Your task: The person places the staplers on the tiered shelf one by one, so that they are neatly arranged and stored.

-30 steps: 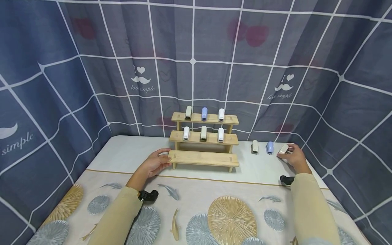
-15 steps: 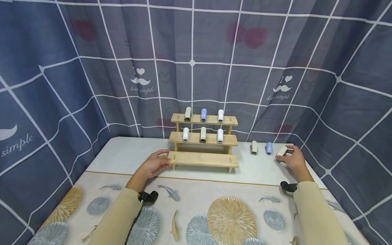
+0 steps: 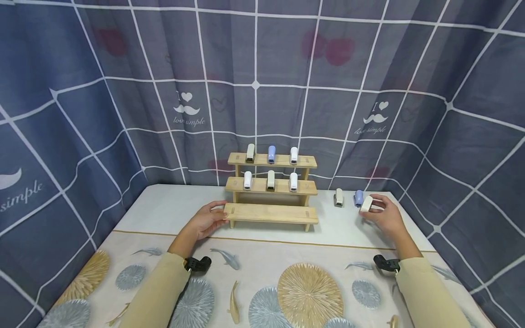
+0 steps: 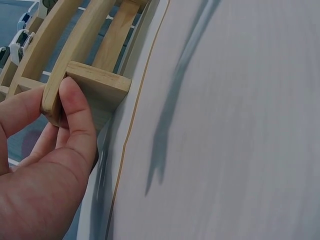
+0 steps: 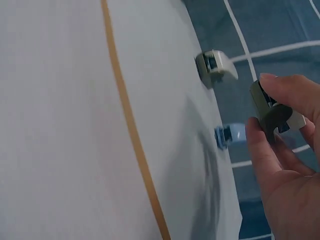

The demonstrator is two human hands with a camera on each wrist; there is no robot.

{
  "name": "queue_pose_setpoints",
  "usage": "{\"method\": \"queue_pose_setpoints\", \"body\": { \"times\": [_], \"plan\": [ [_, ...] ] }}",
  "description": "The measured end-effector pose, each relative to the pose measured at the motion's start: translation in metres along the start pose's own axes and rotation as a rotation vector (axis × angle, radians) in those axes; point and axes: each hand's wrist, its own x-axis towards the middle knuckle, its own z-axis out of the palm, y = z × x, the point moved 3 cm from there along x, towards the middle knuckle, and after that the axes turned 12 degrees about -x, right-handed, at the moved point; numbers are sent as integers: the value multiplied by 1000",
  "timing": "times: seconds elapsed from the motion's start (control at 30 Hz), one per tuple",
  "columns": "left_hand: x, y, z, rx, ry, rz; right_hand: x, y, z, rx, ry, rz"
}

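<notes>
My left hand (image 3: 208, 220) pinches the left end of the lowest step of a three-tier wooden stand (image 3: 270, 212); in the left wrist view, thumb and fingers close around the board's corner (image 4: 97, 77). My right hand (image 3: 385, 213) holds a small cream stapler (image 3: 366, 203) between thumb and fingers. Its dark base (image 5: 267, 107) faces the right wrist camera. Just behind it on the white surface stand a blue stapler (image 3: 358, 198) and another cream stapler (image 3: 338, 197).
On the stand's top step are a cream stapler (image 3: 250, 152), a blue one and a white stapler (image 3: 293, 155). Two white staplers flank a cream stapler (image 3: 270, 180) on the middle step. A checked curtain (image 3: 229, 109) hangs behind; a patterned cloth (image 3: 246, 269) covers the front.
My right hand has lifted the cream stapler and carried it left, close to the blue one. My left hand keeps its grip on the stand.
</notes>
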Motion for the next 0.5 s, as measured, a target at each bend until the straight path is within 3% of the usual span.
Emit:
{"method": "queue_pose_setpoints", "body": {
  "times": [0.2, 0.5],
  "plan": [
    [1, -2, -4, 5, -12, -1, -13, -12, 10, 59, -22, -5],
    [3, -2, -3, -14, -29, -1, -34, -37, 27, 174, -44, -89]
  ]
}}
